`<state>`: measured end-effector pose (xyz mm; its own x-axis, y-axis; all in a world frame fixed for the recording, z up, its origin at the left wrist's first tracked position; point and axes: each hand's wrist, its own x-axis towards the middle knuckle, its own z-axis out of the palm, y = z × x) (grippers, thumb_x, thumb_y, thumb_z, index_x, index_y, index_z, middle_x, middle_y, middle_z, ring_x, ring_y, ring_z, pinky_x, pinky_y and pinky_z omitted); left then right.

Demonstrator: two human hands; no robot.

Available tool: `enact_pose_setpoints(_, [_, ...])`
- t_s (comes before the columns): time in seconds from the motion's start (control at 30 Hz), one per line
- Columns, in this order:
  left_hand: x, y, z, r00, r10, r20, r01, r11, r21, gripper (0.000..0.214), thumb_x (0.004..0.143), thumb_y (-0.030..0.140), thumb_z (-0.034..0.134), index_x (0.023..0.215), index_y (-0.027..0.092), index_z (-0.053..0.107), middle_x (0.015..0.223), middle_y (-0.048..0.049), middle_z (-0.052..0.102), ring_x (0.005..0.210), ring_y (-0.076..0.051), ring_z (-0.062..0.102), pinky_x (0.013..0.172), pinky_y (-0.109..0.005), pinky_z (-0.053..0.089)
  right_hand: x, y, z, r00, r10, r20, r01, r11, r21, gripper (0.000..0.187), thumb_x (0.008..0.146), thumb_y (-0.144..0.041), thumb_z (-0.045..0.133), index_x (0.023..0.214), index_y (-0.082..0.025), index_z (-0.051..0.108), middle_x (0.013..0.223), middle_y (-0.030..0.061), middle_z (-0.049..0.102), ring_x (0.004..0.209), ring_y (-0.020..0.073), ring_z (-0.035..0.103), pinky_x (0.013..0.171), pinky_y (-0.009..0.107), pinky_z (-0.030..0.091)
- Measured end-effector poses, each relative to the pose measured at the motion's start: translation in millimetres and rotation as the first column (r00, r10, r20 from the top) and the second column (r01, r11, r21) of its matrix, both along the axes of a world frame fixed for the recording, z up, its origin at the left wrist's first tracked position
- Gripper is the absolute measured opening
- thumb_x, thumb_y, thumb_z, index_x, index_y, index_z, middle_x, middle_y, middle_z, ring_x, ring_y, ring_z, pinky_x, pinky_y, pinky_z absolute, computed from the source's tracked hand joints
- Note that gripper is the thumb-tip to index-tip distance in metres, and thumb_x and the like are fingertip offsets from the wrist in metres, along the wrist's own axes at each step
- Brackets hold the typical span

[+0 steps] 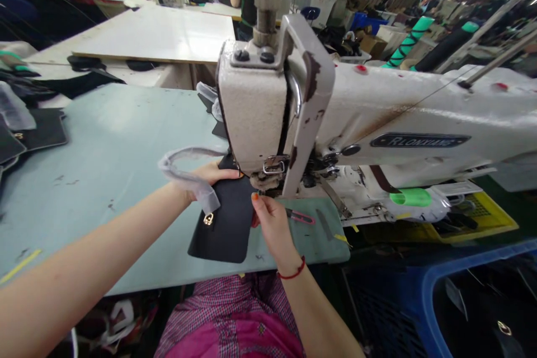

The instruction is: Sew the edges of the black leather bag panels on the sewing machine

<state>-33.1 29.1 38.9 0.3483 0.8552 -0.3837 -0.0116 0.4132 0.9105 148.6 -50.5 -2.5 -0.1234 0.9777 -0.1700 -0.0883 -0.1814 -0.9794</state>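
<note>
A black leather piece (224, 224) with a small gold clasp (208, 218) lies on the pale green table (104, 162), its far end under the head of a white sewing machine (268, 106). My left hand (210, 174) rests on the piece's far left edge beside the needle area, fingers closed on it, with a clear plastic strip (188, 176) looped over the wrist. My right hand (271, 221) pinches the piece's right edge just below the presser foot. A red string bracelet is on that wrist.
Pink-handled snips (301, 216) lie on the table right of my right hand. Black pieces (33, 134) are stacked at the far left. A yellow tray (482, 218) and a blue crate (440, 302) sit at the right. A person in dark clothes stands behind.
</note>
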Motion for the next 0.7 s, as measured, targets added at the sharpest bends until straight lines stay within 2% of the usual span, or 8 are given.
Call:
enact_pose_setpoints(0.1, [-1, -14, -17.2, 0.992, 0.068, 0.101, -0.049, 0.982, -0.181, 0.057, 0.077, 0.031, 0.075, 0.124, 0.005, 0.057, 0.093, -0.0081, 0.078, 0.082, -0.026, 0.073, 0.076, -0.035, 0.059, 7, 2, 1.9, 0.999, 0.018, 0.030, -0.019, 1.000, 0.025, 0.049, 0.090, -0.053, 0.054, 0.057, -0.018, 0.046, 0.053, -0.0035, 0.041, 0.051, 0.0097, 0.040, 0.049, 0.022, 0.030])
enact_pose_setpoints(0.2, [1, -23, -31.2, 0.969, 0.193, 0.156, -0.152, 0.959, -0.240, 0.056, 0.070, 0.028, 0.081, 0.119, 0.010, 0.061, 0.093, -0.0079, 0.077, 0.078, -0.026, 0.074, 0.074, -0.035, 0.061, 11, 5, -0.5, 0.998, 0.016, 0.057, -0.019, 0.998, 0.052, 0.050, 0.089, -0.053, 0.055, 0.056, -0.018, 0.042, 0.054, -0.0044, 0.034, 0.052, 0.0090, 0.033, 0.049, 0.023, 0.025])
enact_pose_setpoints(0.3, [4, -25, -38.8, 0.953, 0.258, 0.158, -0.212, 0.942, -0.261, 0.054, 0.062, 0.027, 0.086, 0.111, 0.016, 0.067, 0.094, -0.0097, 0.077, 0.074, -0.028, 0.074, 0.069, -0.038, 0.063, 13, 7, -4.4, 0.997, 0.004, 0.082, -0.010, 0.997, 0.072, 0.052, 0.088, -0.054, 0.057, 0.055, -0.018, 0.040, 0.055, -0.0048, 0.030, 0.053, 0.0088, 0.029, 0.049, 0.024, 0.021])
enact_pose_setpoints(0.53, [8, -25, -35.4, 0.940, 0.301, 0.160, -0.244, 0.922, -0.300, 0.041, 0.062, 0.022, 0.085, 0.100, 0.017, 0.072, 0.092, -0.0096, 0.077, 0.072, -0.029, 0.074, 0.066, -0.040, 0.064, 14, 7, -3.2, 0.995, 0.022, 0.097, -0.028, 0.998, 0.053, 0.051, 0.089, -0.056, 0.055, 0.057, -0.018, 0.042, 0.055, -0.0045, 0.029, 0.053, 0.0089, 0.031, 0.050, 0.024, 0.021])
enact_pose_setpoints(0.7, [5, -28, -34.1, 0.953, 0.234, 0.191, -0.156, 0.923, -0.351, 0.032, 0.067, 0.024, 0.082, 0.098, 0.016, 0.074, 0.090, -0.0105, 0.078, 0.073, -0.028, 0.074, 0.069, -0.039, 0.063, 17, 4, 0.5, 0.994, 0.047, 0.097, -0.051, 0.998, 0.048, 0.051, 0.088, -0.057, 0.056, 0.057, -0.018, 0.042, 0.056, -0.0042, 0.030, 0.054, 0.0089, 0.030, 0.050, 0.024, 0.021])
